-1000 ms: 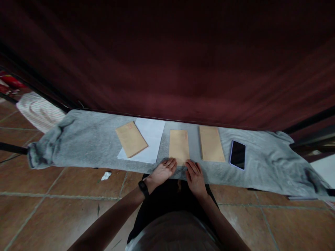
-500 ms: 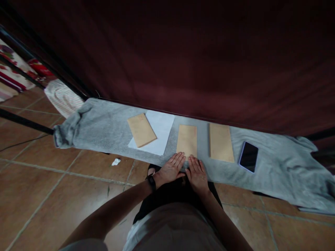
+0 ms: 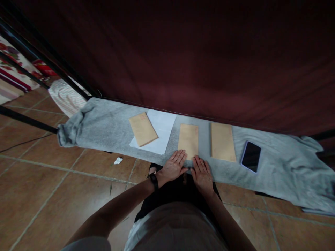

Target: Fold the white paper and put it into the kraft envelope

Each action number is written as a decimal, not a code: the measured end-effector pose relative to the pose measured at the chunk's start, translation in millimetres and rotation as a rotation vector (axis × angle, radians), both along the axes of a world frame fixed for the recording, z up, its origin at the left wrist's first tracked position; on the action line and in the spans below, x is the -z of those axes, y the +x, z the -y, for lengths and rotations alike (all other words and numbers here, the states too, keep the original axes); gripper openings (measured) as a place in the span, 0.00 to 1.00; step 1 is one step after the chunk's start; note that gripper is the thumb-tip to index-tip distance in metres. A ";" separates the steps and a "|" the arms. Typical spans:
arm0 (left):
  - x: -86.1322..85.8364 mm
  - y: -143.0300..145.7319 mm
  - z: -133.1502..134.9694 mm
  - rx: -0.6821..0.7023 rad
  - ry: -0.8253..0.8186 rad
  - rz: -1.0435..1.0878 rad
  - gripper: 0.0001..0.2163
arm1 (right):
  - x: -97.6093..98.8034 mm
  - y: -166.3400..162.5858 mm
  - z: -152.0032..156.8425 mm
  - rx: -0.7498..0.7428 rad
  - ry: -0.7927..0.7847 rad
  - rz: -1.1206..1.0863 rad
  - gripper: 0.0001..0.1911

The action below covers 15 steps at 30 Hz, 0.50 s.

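Observation:
A tan paper envelope [image 3: 188, 139] lies flat on the grey cloth in front of me, its near edge by my hands. My left hand [image 3: 174, 164] rests flat at its lower left corner, fingertips on the paper. Beside its lower right corner lies my right hand [image 3: 202, 174], fingers stretched out, at the envelope's edge. Both hands are open and grip nothing. To the right sits a thicker stack of envelopes [image 3: 223, 142]. On the left, another tan stack [image 3: 143, 129] is tilted across white paper sheets [image 3: 163, 130].
A phone with a purple edge [image 3: 250, 157] lies right of the envelopes. The grey cloth [image 3: 104, 125] covers a long narrow surface, bunched at both ends. Behind it hangs a dark red curtain [image 3: 183, 69]. A white scrap [image 3: 118, 160] is on the tiled floor.
My right hand has slid right, off the envelope's middle to its lower right corner, widening the gap between my hands. The whole view has shifted slightly.

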<state>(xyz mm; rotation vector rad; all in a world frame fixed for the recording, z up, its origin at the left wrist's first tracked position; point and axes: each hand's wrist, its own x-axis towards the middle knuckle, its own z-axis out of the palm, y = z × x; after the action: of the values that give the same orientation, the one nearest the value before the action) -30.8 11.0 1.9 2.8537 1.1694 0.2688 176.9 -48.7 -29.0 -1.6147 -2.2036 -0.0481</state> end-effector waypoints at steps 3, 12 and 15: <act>-6.1 8.0 -7.3 0.016 -0.014 -0.014 0.30 | -2.2 -0.1 -0.2 -0.005 -0.012 0.006 0.29; -10.4 3.3 -19.6 0.107 -0.023 -0.040 0.33 | -7.9 -0.1 -3.4 0.006 -0.047 -0.033 0.26; -11.5 -0.6 -21.5 0.133 -0.039 -0.035 0.33 | -12.8 2.0 -9.0 -0.024 -0.072 -0.037 0.26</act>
<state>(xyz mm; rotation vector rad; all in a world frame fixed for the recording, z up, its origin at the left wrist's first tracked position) -31.3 32.6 13.4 2.8967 0.9730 0.1896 179.0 -39.7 -16.2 -1.6133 -2.2200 0.0683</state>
